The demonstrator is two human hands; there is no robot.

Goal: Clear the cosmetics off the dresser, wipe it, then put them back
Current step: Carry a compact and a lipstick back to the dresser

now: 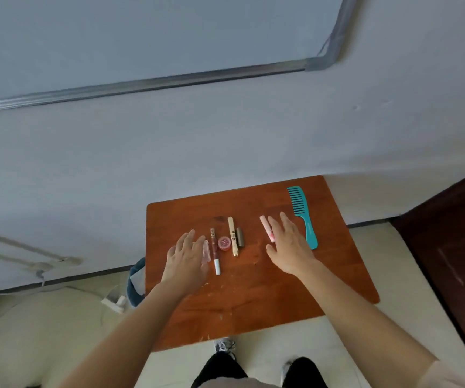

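A small brown wooden dresser top (253, 298) carries a row of cosmetics. From left to right lie a clear pale tube (206, 250), a dark red tube with a white cap (214, 249), a small round pink pot (224, 243), a cream and gold tube (233, 236), a short brown stick (239, 237) and a pink tube (266, 227). A teal wide-tooth comb (302, 217) rests at the far right. My left hand (188, 257) hovers flat, fingers apart, partly over the clear tube. My right hand (288, 245) is spread open between the pink tube and the comb, holding nothing.
A grey wall stands behind the dresser. To its left, on the floor, a blue bin (136, 281) with a white power strip (115, 301) beside it. A dark wooden door (455, 247) is at the right. My feet (225, 345) stand at the front edge.
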